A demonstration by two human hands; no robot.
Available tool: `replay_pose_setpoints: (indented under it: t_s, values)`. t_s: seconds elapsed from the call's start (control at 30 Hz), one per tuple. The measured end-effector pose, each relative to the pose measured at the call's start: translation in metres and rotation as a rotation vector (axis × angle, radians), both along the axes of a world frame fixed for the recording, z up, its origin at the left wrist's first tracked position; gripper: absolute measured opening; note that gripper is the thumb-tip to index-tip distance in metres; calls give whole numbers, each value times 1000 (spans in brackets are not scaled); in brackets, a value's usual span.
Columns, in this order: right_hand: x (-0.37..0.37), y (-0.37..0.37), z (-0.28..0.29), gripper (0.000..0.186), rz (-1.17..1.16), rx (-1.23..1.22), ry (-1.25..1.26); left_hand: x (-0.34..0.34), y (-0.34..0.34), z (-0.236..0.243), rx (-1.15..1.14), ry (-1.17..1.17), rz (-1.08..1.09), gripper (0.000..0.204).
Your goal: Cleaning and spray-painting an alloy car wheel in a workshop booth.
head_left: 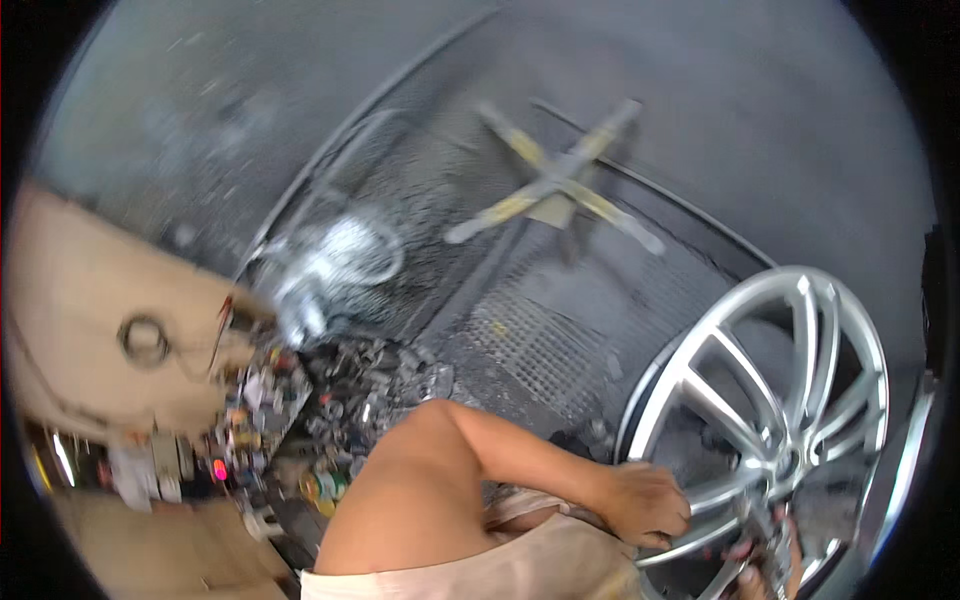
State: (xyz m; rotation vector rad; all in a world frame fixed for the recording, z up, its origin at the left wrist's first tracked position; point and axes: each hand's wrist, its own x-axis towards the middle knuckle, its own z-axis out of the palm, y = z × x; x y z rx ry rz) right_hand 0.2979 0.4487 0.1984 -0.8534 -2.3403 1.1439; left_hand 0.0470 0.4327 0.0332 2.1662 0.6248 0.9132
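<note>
A silver alloy wheel rim (708, 355) with several spokes stands tilted at the lower right. My left hand (645, 503) is closed at its left edge, fingers curled over the rim, the fingertips partly hidden. Low in front of the spokes, my right hand (793, 560) wraps round a silver metal tool that looks like a spray gun (768, 535). The lower part of that tool is cut off by the picture's edge.
Beyond the wheel is an X-shaped stand (556, 180) with yellowish tape on its arms. A perforated metal grate (535, 350) lies nearer. Cluttered small items (345, 400) fill the left, beside a tan wall (95, 310) with a coiled cable (145, 340). Grey panels enclose the back.
</note>
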Motion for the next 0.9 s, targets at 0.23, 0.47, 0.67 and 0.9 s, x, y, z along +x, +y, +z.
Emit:
replay_pose_setpoints:
  t_s: [0.23,0.47,0.67,0.9]
  values:
    - [8,-77,2,51,-538,-811,-87,16,-32,-2,78,7,196,26]
    - [-12,-118,14,28,-434,-760,16,47,-57,-13,75,107,405,25]
    - [16,-137,-9,21,-265,-630,6,92,-75,-29,57,-27,489,24]
    - [76,-120,-78,26,-75,-650,-199,255,-88,-206,1142,321,827,26]
